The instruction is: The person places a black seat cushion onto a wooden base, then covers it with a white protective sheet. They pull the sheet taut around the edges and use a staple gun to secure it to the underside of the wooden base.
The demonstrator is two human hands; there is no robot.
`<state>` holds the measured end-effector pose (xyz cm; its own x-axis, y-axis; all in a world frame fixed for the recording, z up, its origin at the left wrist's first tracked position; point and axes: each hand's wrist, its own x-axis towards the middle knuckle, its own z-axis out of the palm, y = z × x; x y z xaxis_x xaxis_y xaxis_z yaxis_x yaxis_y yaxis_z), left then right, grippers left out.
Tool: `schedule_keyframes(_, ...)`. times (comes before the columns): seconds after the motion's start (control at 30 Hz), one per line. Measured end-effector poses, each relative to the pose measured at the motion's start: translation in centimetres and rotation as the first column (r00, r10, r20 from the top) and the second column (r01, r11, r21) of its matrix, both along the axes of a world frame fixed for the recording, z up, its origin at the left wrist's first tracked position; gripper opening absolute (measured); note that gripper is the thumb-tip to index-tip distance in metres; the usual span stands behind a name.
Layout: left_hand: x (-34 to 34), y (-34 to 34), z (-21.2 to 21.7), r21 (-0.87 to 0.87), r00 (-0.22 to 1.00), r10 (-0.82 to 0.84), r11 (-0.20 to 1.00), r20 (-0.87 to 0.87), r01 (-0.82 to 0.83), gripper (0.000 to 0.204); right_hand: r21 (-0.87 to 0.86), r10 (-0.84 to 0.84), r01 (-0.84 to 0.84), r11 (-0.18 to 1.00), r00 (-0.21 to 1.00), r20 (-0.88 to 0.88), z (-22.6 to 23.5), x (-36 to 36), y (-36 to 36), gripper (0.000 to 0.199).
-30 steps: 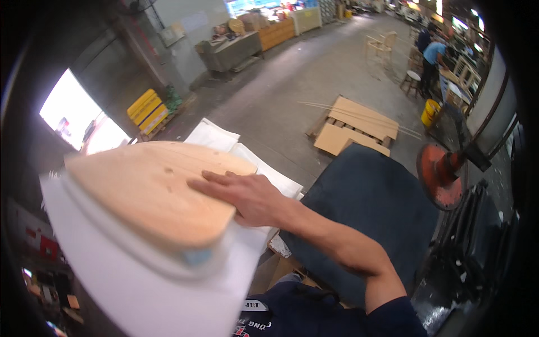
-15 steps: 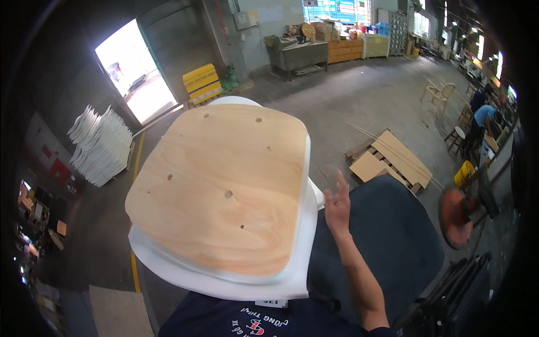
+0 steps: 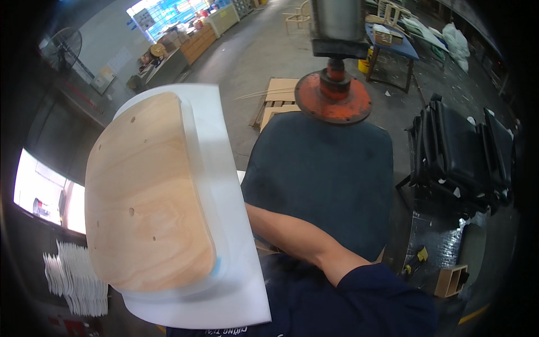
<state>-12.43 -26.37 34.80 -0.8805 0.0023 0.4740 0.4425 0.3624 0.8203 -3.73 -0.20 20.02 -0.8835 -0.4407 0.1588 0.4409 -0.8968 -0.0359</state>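
Note:
On the left, close in front of me, a pale wooden seat board (image 3: 143, 196) with several drilled holes lies against a larger sheet of white foam (image 3: 230, 224). Both are raised and tilted. My right forearm (image 3: 292, 233) reaches left across my body and passes behind the foam's right edge. The foam hides the right hand, so its grip cannot be seen. My left hand does not show. Right of the foam is a dark padded square platform (image 3: 325, 180). Above its far edge hangs a round orange press plate (image 3: 334, 98) on a metal cylinder (image 3: 338, 22).
Black cushioned pieces (image 3: 460, 151) are stacked at the right. Beneath them, a surface holds a yellow-and-black tool (image 3: 415, 261) and a small wooden box (image 3: 449, 281). Cardboard sheets (image 3: 281, 92) lie beyond the platform. White curved sheets (image 3: 76, 278) are stacked at lower left.
My view has swung right, bringing the press plate to the middle. Board and foam now sit further left and more tilted. My right hand, earlier visible with fingers spread, has gone behind the foam.

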Motion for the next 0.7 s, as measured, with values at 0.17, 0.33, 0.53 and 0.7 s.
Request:
schedule_keyframes(0.17,-1.8,-0.5,1.1,0.034,0.999,-0.038,0.999,0.007,0.038,0.072,0.028,-0.173,0.174,0.984,0.984,-0.032,4.9,2.4,4.4,0.063)
schedule_keyframes(0.33,-4.6,-1.4,1.4,0.076,0.996,-0.079,0.994,0.034,0.076,0.074,0.190,-0.288,0.286,0.939,0.957,-0.020,7.8,1.6,6.3,0.067)
schedule_keyframes(0.53,-8.5,-1.7,0.9,0.140,0.981,-0.166,0.979,0.098,0.151,0.076,0.519,-0.366,0.347,0.781,0.928,-0.069,7.0,-2.8,10.0,0.065)
schedule_keyframes(0.7,-12.8,-2.9,-0.7,0.282,0.920,-0.328,0.923,0.215,0.263,0.078,0.492,-0.390,0.380,0.783,0.917,-0.088,2.7,-4.3,15.7,0.057)
